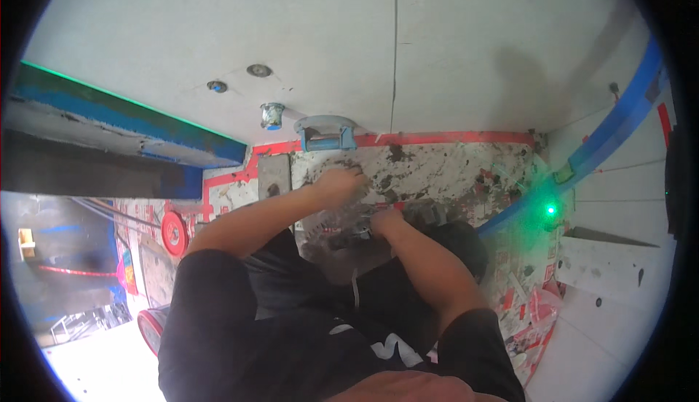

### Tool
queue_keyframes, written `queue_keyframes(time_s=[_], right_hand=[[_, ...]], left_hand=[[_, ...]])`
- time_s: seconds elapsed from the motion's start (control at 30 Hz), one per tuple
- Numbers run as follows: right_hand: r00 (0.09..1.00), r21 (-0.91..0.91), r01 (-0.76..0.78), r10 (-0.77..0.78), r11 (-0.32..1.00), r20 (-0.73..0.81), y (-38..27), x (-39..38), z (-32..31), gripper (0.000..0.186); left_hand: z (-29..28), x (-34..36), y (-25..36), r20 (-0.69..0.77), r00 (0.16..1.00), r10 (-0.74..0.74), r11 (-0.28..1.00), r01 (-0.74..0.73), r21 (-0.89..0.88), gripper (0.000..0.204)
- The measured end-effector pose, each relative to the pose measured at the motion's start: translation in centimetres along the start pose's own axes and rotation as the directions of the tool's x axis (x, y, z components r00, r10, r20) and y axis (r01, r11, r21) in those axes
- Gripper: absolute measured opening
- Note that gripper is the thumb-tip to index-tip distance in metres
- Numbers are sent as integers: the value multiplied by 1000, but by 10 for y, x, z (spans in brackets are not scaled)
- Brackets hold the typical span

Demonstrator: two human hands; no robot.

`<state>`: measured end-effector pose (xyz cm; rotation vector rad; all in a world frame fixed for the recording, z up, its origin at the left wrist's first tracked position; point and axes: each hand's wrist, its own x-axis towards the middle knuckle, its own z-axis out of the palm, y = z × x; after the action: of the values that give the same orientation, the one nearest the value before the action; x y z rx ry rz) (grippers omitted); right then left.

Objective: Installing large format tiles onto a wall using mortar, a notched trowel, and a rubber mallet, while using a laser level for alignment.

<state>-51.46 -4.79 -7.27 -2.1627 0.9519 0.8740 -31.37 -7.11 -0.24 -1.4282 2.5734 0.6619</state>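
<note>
Wall faced, floor a mess, both hands down in the middle of it

From where I stand, the pale wall [473, 30] across the top of the frame looks largely finished: its big slabs are up and meet at one dark seam. The floor [466, 156], running through the centre, looks far from done, strewn with dark crumbs and scraps between strips of red tape. A blue-edged ledge [124, 121] juts in at upper left, and a blue band [619, 132] curves down the right side.

At centre, in front of the crouching person, lies a blurred, partly see-through bundle [328, 229]; its contents I can't make out. A blue-grey handled tool [327, 131] sits at the wall's foot, just above centre.

The left hand [341, 186], blurred above the bundle, is loosely curled; I can't tell whether it has hold of anything. The right hand [386, 221] bends in at the bundle's right side, fingers hidden, its grip impossible to judge.

Smaller still, a silvery pipe stub [271, 115] and two round fittings [258, 71] show left of top centre, apparently left uncovered.
</note>
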Motion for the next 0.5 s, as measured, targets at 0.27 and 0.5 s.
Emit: queue_keyframes(time_s=[0.27, 0.5], right_hand=[[944, -273, 252, -174, 928, 281, -44, 50, 6, 37], [848, -420, 446, -224, 790, 480, -71, 72, -6, 37]], left_hand=[[-48, -74, 36, 150, 951, -269, 935, 296, -198, 29], [-79, -183, -6, -76, 792, -605, 755, 542, -369, 23]])
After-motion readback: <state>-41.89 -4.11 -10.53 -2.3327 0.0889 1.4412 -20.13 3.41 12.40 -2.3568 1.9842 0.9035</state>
